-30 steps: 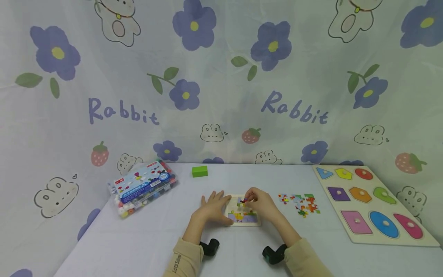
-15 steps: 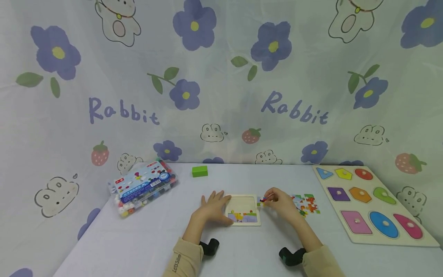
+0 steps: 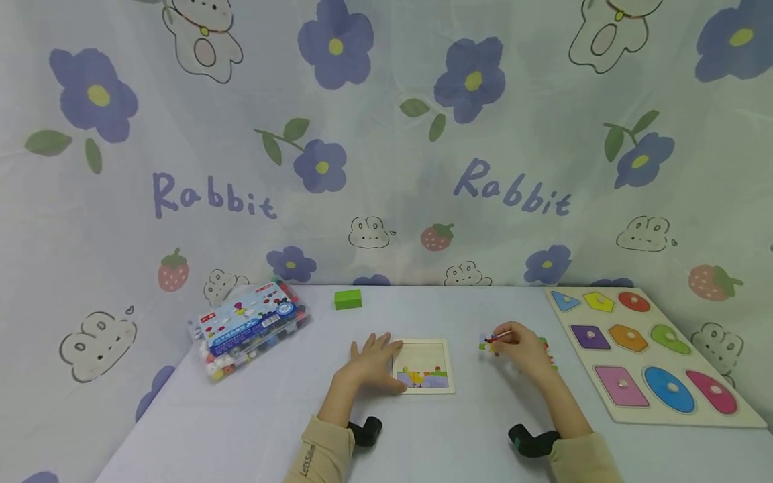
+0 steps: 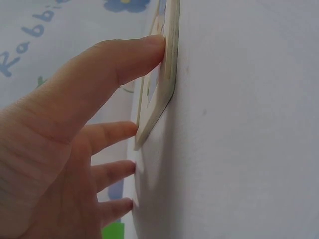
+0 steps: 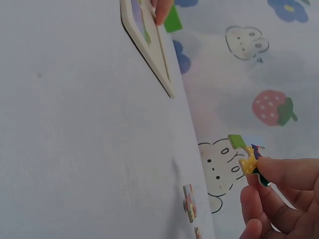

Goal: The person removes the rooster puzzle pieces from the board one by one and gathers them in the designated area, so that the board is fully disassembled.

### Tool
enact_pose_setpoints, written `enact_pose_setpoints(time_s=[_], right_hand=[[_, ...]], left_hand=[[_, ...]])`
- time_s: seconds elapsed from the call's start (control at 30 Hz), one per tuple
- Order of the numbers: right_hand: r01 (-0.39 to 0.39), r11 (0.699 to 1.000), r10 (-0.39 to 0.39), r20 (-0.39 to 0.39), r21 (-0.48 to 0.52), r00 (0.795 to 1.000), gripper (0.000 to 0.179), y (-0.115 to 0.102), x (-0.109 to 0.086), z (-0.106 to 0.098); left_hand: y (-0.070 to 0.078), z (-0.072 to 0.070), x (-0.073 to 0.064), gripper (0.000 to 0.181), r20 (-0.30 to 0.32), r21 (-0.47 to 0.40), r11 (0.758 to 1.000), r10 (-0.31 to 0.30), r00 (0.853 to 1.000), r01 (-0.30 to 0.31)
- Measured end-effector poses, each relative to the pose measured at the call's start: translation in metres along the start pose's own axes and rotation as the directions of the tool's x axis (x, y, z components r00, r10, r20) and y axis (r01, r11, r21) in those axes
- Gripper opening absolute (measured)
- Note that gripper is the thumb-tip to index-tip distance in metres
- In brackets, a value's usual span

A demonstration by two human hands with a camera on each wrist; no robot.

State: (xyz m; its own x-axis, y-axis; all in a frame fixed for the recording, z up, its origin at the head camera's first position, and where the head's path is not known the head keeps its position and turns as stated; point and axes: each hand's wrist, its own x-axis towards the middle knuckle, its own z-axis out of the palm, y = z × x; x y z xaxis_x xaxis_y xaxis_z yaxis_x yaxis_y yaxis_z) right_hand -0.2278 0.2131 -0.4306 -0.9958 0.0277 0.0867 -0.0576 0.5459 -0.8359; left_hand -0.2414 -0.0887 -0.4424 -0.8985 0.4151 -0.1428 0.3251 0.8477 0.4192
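A shallow wooden puzzle tray (image 3: 421,345) lies flat on the table, with a joined strip of picture pieces (image 3: 423,379) along its near side. My left hand (image 3: 371,367) is spread at the tray's left edge; in the left wrist view its thumb (image 4: 144,47) rests on the rim and one fingertip touches the corner. My right hand (image 3: 522,347) is off to the right of the tray, pinching a small jigsaw piece (image 5: 249,162) between thumb and fingers. That piece shows green, yellow and dark colours and is held above the table. Other loose pieces (image 5: 190,203) lie below, mostly hidden by the right hand.
A clear box of coloured beads (image 3: 250,325) sits at the back left, near a green block (image 3: 348,299). A wooden shape board (image 3: 631,402) with knobbed pieces takes up the right side. A printed cloth (image 3: 386,168) hangs behind the table.
My right hand has moved right, away from over the tray, carrying the jigsaw piece toward the loose pieces. My left hand has stayed at the tray's edge.
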Motion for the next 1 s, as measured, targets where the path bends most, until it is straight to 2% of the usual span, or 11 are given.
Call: enact_pose_setpoints(time_s=[0.3,0.47,0.57,0.83,1.0], right_hand=[[-0.039,0.999,0.039,-0.009,0.028,0.999,0.025,0.007,0.000,-0.017],[-0.066,0.998,0.066,-0.013,-0.005,0.998,0.026,0.014,0.001,-0.023],[-0.080,0.996,0.081,0.010,-0.025,0.997,0.026,0.017,0.001,-0.025],[-0.067,0.994,0.076,0.097,-0.086,0.992,0.022,0.024,-0.001,-0.022],[-0.036,0.990,0.048,0.084,-0.137,0.995,0.020,0.027,-0.001,-0.014]], left_hand=[[-0.002,0.002,0.001,0.085,-0.009,-0.002,1.000,0.006,1.000,-0.006],[-0.002,0.002,0.001,0.085,-0.008,0.001,1.000,0.004,1.000,-0.004],[-0.001,0.002,0.000,0.085,-0.007,0.001,1.000,0.001,1.000,-0.001],[-0.001,0.002,0.001,0.085,-0.009,0.003,1.000,0.000,1.000,0.000],[-0.001,0.001,0.000,0.085,-0.004,0.002,1.000,0.002,1.000,-0.002]])
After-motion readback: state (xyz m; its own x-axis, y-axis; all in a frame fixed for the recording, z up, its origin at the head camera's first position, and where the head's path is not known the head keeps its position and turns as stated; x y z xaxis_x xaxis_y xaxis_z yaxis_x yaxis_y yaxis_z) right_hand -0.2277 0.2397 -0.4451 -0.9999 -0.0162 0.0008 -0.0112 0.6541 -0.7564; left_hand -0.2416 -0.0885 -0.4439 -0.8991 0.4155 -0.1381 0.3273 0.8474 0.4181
